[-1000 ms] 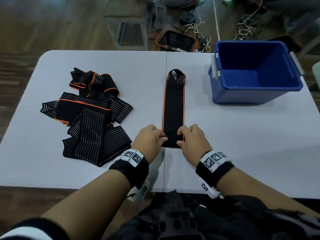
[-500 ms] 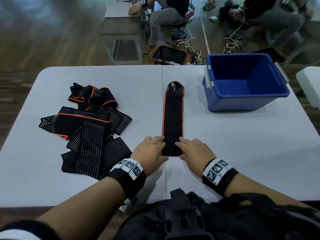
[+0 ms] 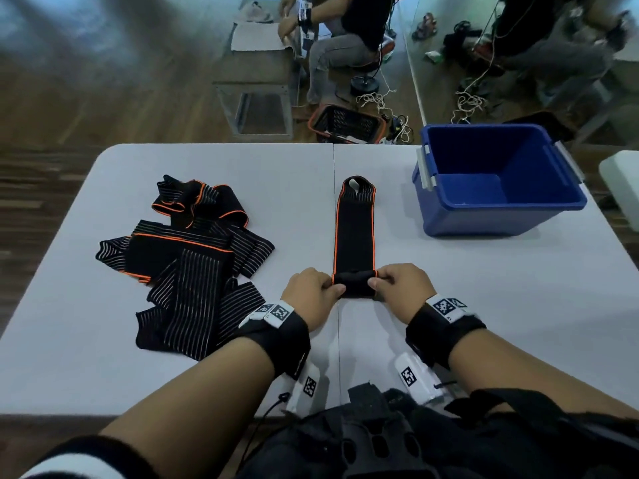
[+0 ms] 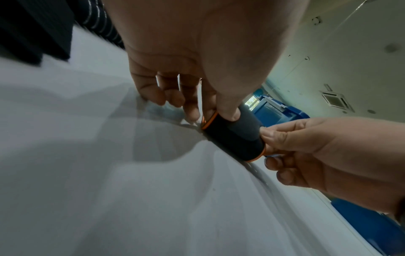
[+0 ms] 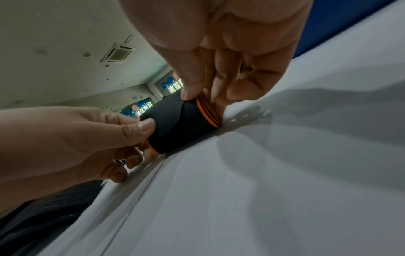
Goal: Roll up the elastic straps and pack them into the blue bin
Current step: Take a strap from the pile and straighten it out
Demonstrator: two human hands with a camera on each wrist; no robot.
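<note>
Black elastic strap with orange edging lies flat along the middle of the white folding table, its looped far end pointing away from the person and its near end already wound into a short, tight roll. The left hand pinches the roll's left end between thumb and curled fingers, and the right hand pinches the right end the same way, so both are clamped on it. To roll well, I judge both thumbs should push forward evenly while the fingers keep the orange edges stacked flush, since a skewed start would likely cone out as the roll grows. Keeping the flat length straight and lightly taut should help too. To the left, a loose heap of striped black straps waits unrolled. At the far right, the blue plastic bin stands open, and nothing shows inside it.
</note>
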